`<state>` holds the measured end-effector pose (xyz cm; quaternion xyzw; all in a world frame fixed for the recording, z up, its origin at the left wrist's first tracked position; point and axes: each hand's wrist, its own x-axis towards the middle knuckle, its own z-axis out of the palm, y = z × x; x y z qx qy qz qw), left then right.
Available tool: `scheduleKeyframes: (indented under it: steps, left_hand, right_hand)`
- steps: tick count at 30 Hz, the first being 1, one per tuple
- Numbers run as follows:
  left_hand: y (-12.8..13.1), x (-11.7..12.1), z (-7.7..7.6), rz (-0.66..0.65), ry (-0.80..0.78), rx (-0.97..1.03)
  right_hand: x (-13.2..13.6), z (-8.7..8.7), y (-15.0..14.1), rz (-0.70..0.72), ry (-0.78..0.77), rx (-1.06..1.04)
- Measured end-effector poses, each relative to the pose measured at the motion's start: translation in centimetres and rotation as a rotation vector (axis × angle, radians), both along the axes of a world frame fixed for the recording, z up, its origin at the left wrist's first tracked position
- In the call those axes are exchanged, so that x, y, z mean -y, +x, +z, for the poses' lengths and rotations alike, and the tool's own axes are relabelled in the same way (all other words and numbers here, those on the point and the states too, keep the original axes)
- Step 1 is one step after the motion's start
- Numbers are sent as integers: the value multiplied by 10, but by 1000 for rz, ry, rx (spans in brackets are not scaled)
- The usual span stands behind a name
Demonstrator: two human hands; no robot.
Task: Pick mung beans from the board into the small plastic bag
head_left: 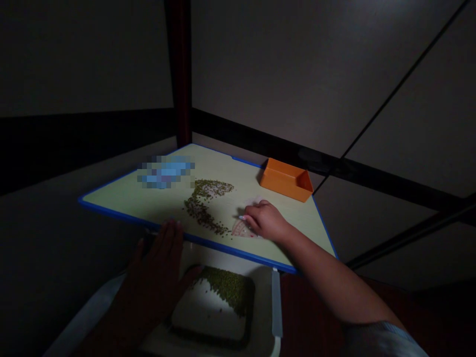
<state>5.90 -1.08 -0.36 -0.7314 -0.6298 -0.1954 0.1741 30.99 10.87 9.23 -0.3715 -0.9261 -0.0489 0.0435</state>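
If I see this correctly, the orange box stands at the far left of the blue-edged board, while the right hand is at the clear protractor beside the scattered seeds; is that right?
Not quite: the head view shows the orange box at the far right of the blue-edged board. The right hand is indeed at the clear protractor beside the scattered seeds.

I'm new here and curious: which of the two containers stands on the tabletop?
The orange box, at the far right of the tabletop; the pale bin, with green grains inside, sits lower, in front.

Shadowed grey walls [290,69], black bands [245,133], reddish post [182,74]
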Motion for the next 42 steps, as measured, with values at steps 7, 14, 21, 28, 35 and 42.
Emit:
scheduleKeyframes:
  steps: [7,14,21,28,35,42]
  left_hand:
    - [-1,1,2,-39,31,-37]
    - [-1,0,1,-30,-26,-12]
    - [0,1,3,-17,-62,23]
    - [0,2,6,-28,-65,19]
    - [0,2,6,-31,-53,1]
    - [-1,3,3,-41,-62,34]
  right_hand:
    - [1,-1,-1,-10,16,-43]
    - [4,-2,-4,8,16,-43]
    - [2,-4,-3,69,-33,-39]
    - [-1,-2,3,119,-79,-134]
    - [6,1,0,33,-104,-78]
    - [13,3,-5,66,-204,-102]
